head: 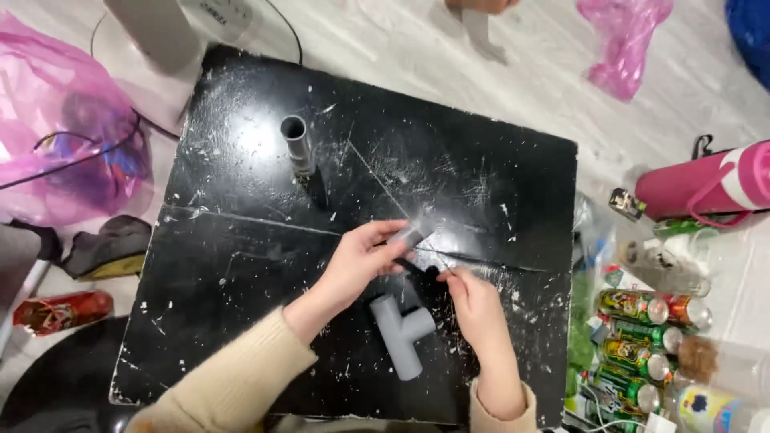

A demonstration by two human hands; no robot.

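Far left: crinkly translucent pink plastic bag [60,128] on pale wood-grain floor, w/ a red can [62,311] lying on its side lower down & a dark crumpled cloth [108,244] between them. Centre: square black board [241,265], glossy, scuffed & flecked w/ white scratches, a straight seam running across it. Short grey plastic pipe [297,144] stands upright near the board's back-left, open round mouth up. Left hand [357,265], cream knit sleeve, pinches a small grey pipe piece [410,235] by thumb & fingertips, held just above the board mid-centre. Below it a grey T-shaped pipe fitting [401,333] lies flat on the board, smooth matte plastic, between the two hands, not touched. Right hand [475,309] is curled, fingertips pinched together near the seam; can't tell what it grips, if anything. Right of the board: row of green & red drink cans [642,337] on their sides, a clear plastic bottle [666,269], & a rolled pink mat [710,184] w/ strap. Top right: another pink bag [622,40], crumpled.
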